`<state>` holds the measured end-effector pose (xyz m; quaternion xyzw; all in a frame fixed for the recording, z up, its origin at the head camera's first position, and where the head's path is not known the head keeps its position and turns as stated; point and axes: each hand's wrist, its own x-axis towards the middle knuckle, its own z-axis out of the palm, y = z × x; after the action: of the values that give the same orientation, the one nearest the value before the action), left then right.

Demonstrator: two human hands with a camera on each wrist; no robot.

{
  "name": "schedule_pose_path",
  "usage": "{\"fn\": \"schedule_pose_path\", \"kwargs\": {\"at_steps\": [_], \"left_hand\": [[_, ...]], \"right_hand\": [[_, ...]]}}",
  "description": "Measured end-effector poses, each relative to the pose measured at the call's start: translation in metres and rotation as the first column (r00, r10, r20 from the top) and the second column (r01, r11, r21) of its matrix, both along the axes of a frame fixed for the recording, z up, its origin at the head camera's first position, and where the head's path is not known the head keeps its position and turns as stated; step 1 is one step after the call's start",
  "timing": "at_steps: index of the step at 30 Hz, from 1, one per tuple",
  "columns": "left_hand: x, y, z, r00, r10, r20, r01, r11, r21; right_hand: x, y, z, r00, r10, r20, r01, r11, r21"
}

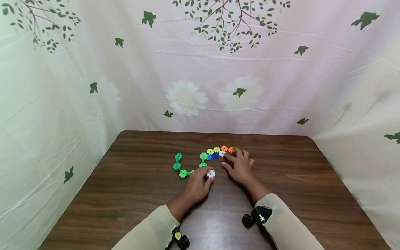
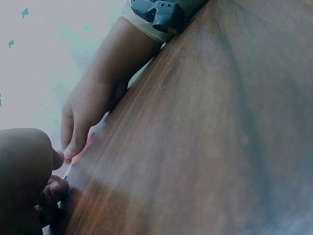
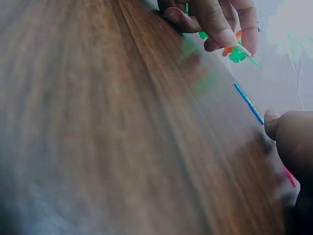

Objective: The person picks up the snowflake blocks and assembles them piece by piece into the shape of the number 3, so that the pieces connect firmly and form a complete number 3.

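Observation:
In the head view my left hand (image 1: 195, 184) pinches a white flower-shaped disc (image 1: 211, 173) between thumb and fingers. An orange piece (image 3: 228, 51) shows beside that disc in the right wrist view. My right hand (image 1: 242, 168) reaches over the table with fingers spread, its fingertips at an orange disc (image 1: 231, 150) and another white disc (image 1: 222, 153). Linked green discs (image 1: 177, 166) curve from the left, partly behind my left hand, up to yellow-green discs (image 1: 217, 149) and a second orange disc (image 1: 224, 148). Blue discs (image 1: 215, 156) lie just below the yellow-green ones.
A brown wooden table (image 1: 131, 201) spreads under both hands. Behind it and along its sides hangs a pale cloth (image 1: 140, 69) printed with leaves and flowers. Each wrist wears a black camera, such as the right wrist camera (image 1: 248, 220).

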<state>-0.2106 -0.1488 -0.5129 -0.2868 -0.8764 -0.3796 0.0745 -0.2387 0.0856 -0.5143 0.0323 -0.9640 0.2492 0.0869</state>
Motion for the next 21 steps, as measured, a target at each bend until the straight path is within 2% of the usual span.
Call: {"fn": "schedule_pose_path", "kwargs": {"at_steps": [3, 6, 10, 12, 21], "left_hand": [[-0.0001, -0.0002, 0.0007, 1.0, -0.002, 0.001, 0.002, 1.0, 0.0], [0.0, -0.0002, 0.0008, 1.0, 0.0, -0.007, 0.0, 1.0, 0.003], [-0.0003, -0.0001, -0.0009, 1.0, 0.002, -0.016, -0.002, 1.0, 0.005], [-0.0007, 0.0001, -0.0018, 1.0, 0.001, -0.017, -0.001, 1.0, 0.003], [-0.0017, -0.001, -0.0029, 0.999, -0.005, -0.04, 0.006, 1.0, 0.02]], "right_hand": [[-0.0001, 0.0, 0.0005, 1.0, 0.008, 0.017, -0.008, 1.0, 0.007], [-0.0005, 0.0007, -0.0006, 1.0, 0.006, -0.024, -0.007, 1.0, -0.021], [-0.0015, 0.0012, -0.0028, 0.995, -0.009, -0.095, -0.001, 0.994, -0.105], [-0.0019, 0.0012, -0.0031, 0.994, -0.019, -0.104, 0.005, 0.991, -0.137], [-0.0031, 0.0001, -0.0022, 0.999, -0.02, -0.04, 0.017, 0.996, -0.092]]}}
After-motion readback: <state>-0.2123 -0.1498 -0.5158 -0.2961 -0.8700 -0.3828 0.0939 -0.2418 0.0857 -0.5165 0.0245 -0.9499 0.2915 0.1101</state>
